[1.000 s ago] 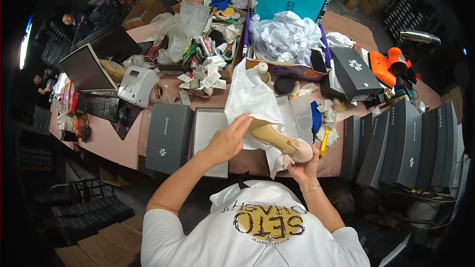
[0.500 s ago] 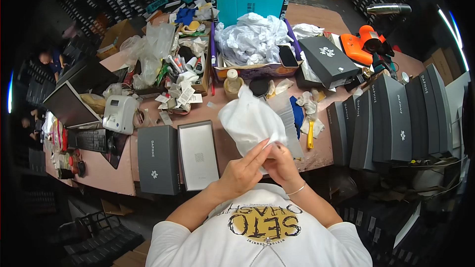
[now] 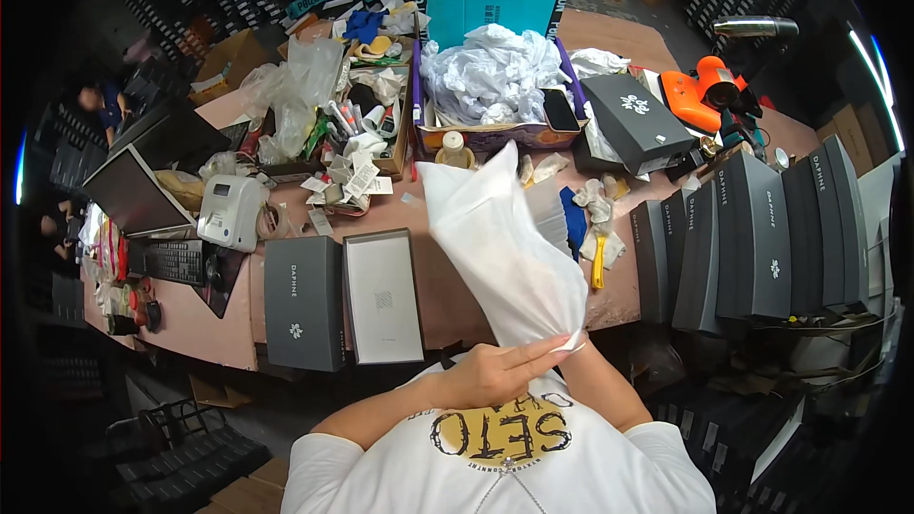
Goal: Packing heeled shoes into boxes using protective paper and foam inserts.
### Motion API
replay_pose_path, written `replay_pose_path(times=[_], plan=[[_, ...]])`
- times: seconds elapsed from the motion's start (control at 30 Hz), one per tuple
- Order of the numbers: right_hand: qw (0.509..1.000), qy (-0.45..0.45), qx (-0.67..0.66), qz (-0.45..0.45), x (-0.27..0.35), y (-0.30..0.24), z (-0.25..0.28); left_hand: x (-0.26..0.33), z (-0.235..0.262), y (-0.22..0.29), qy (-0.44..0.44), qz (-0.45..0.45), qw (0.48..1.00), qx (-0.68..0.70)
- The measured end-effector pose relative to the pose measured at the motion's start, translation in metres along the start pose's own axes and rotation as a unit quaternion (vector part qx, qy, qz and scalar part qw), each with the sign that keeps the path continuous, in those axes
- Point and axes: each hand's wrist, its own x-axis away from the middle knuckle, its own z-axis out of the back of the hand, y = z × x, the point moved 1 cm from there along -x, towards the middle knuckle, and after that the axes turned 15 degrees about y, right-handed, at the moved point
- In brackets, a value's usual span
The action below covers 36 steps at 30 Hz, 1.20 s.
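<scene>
A soft white bag (image 3: pixel 509 257) stands up over the near edge of the table, its far end open into two pointed corners. A faint pinkish shade shows through its lower part. What is inside cannot be made out. My left hand (image 3: pixel 500 373) grips the bag's near end, fingers laid straight across it toward the right. At the near right corner, my right hand (image 3: pixel 577 346) holds the bag from behind; most of its fingers are hidden. Left of the bag lie a closed dark grey shoebox (image 3: pixel 303 309) and an upturned lid or shallow box (image 3: pixel 384 309) with a pale inside.
Several grey shoeboxes (image 3: pixel 747 238) stand in a row at right. Behind the bag are a capped bottle (image 3: pixel 455 148) and a box of crumpled white paper (image 3: pixel 490 71) with a phone (image 3: pixel 560 109). A yellow-handled tool (image 3: pixel 599 262), label printer (image 3: pixel 231 212) and monitor (image 3: pixel 136 193) flank the work area.
The bag has been drawn nearer and stretched out longer, its far end now spread into points. My hands have moved toward my body, the right one going behind the bag.
</scene>
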Motion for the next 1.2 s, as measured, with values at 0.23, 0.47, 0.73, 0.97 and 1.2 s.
replay_pose_path(times=[0.23, 0.47, 0.73, 0.97, 1.2], plan=[[0.998, -0.012, 0.060, 0.001, -0.013, 0.006, -0.012, -0.002, 0.001, 0.003, -0.019, 0.037, 0.998, 0.037], [0.984, -0.003, 0.163, 0.073, -0.017, 0.025, -0.019, 0.014, 0.021, 0.006, -0.080, 0.282, 0.940, 0.175], [0.675, -0.185, 0.632, 0.332, -0.008, 0.042, -0.047, 0.104, -0.014, -0.130, 0.390, 0.600, 0.478, 0.509], [0.359, -0.311, 0.810, 0.343, 0.009, 0.038, -0.093, 0.103, -0.021, -0.139, 0.349, 0.586, 0.511, 0.522], [0.361, -0.338, 0.723, 0.482, 0.022, 0.040, -0.086, 0.115, -0.011, -0.119, 0.357, 0.591, 0.531, 0.491]])
